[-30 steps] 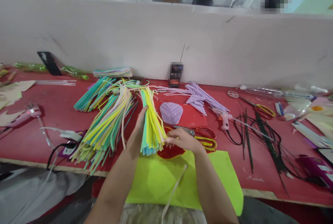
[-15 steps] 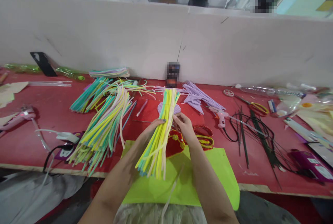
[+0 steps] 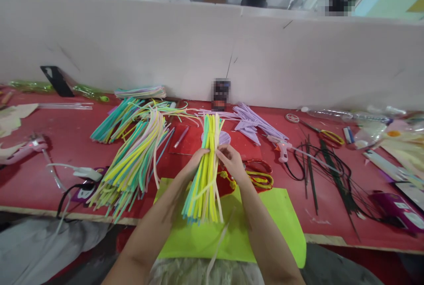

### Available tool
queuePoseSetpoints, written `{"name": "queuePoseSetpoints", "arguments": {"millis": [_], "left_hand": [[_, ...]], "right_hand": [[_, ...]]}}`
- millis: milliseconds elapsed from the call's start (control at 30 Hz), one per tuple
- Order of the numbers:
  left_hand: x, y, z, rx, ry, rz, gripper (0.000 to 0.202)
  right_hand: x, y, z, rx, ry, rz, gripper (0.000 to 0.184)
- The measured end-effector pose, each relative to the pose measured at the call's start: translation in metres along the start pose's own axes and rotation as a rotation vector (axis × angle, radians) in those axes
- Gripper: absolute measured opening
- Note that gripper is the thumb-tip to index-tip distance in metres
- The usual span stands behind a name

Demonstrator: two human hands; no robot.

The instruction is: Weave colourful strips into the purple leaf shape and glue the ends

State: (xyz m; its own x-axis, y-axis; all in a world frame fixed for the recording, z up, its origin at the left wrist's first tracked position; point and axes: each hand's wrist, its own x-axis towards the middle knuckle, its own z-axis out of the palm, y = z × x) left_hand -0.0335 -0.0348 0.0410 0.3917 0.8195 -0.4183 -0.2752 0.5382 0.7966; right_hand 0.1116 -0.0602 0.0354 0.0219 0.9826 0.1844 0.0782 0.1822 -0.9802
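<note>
A bundle of thin yellow, green and cream strips [image 3: 205, 174] stands nearly upright over the table's near edge. My left hand [image 3: 194, 163] wraps round the bundle's middle from the left. My right hand [image 3: 230, 161] pinches a few strips on the bundle's right side. Under both hands lies a lime green sheet [image 3: 265, 227] and a red piece with yellow-handled scissors [image 3: 261, 180].
A big loose pile of coloured strips [image 3: 135, 152] lies to the left, lilac strips [image 3: 251, 121] behind. Glue guns sit at the left [image 3: 23, 149] and the right [image 3: 281, 147]. Black wires [image 3: 327, 170] and more scissors [image 3: 326, 135] lie at the right. A white partition [image 3: 212, 51] backs the table.
The bundle swung from leaning left, through a tilt to the right, to nearly upright, and came nearer to me. My right hand moved up from the bundle's low end to its middle.
</note>
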Motion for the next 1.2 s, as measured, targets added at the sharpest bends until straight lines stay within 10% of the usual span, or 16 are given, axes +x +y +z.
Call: {"name": "queuePoseSetpoints", "arguments": {"millis": [200,1200], "left_hand": [[0.001,-0.004,0.003,0.079,0.070,0.192,0.037],[0.003,-0.003,-0.007,0.190,-0.012,0.154,0.039]], "right_hand": [[0.000,-0.001,0.003,-0.105,0.063,0.013,0.028],[0.003,0.004,-0.002,0.276,-0.064,0.296,0.027]]}}
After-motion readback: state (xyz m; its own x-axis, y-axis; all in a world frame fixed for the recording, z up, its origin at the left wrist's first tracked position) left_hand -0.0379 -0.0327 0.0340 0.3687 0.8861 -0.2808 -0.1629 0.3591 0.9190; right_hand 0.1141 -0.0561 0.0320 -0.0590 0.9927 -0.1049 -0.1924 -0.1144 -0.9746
